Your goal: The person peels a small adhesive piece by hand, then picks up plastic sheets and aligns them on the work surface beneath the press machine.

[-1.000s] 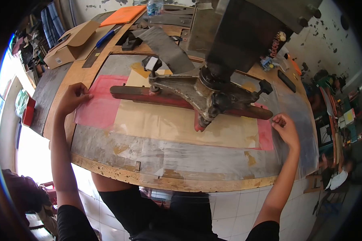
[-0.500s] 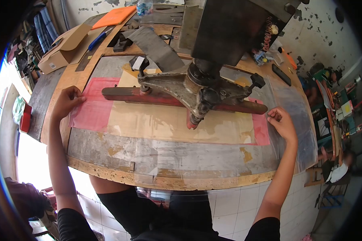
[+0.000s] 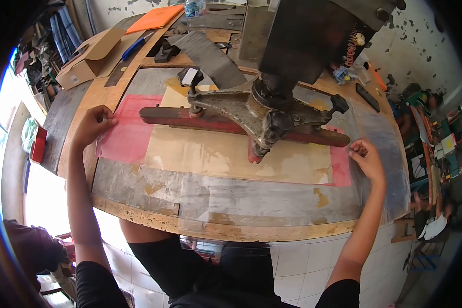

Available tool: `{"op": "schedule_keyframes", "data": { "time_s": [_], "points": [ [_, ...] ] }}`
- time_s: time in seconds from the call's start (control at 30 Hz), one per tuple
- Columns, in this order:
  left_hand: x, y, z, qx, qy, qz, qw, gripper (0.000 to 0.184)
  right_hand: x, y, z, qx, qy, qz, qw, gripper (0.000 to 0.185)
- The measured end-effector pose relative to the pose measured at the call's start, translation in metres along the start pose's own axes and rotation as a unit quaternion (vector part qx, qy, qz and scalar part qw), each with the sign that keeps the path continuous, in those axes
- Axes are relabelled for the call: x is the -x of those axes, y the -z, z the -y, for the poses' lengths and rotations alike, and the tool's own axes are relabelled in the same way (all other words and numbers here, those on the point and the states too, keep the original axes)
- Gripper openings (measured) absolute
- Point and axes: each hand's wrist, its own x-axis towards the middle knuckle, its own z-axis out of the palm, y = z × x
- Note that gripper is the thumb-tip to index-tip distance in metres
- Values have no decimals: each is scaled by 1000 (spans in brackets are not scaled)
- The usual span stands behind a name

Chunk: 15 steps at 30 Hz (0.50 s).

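A clear plastic sheet [image 3: 231, 203] lies over a tan panel [image 3: 190, 149] and pink sheeting, which shows at the left [image 3: 126, 141] and right [image 3: 341, 169]. My left hand [image 3: 92, 126] is closed in a pinch at the left side of the sheet, beside the pink. My right hand [image 3: 368, 160] has curled fingers closed at the sheet's right side; its fingertips are partly hidden. Between my hands, the press head [image 3: 272, 113], with a long red-sided bar [image 3: 215, 122], stands over the panel and hides part of it.
An open cardboard box [image 3: 90, 64], a blue cutter knife [image 3: 133, 49] and an orange folder [image 3: 156, 18] are at the back left. A dark strip [image 3: 210, 59] lies behind the press. A black object [image 3: 367, 97] rests at the right. Another person [image 3: 421, 102] is at the far right.
The whole scene has shifted slightly to the right in view. Both hands keep nearly the same places beside the sheet, and the press looks unmoved.
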Motion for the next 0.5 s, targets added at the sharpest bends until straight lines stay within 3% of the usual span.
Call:
{"op": "schedule_keyframes", "data": {
  "time_s": [0.5],
  "points": [
    [-3,0,6,7,-11,7,1000,25,0,1,1,10,6,2,1000,17]
  ]
}}
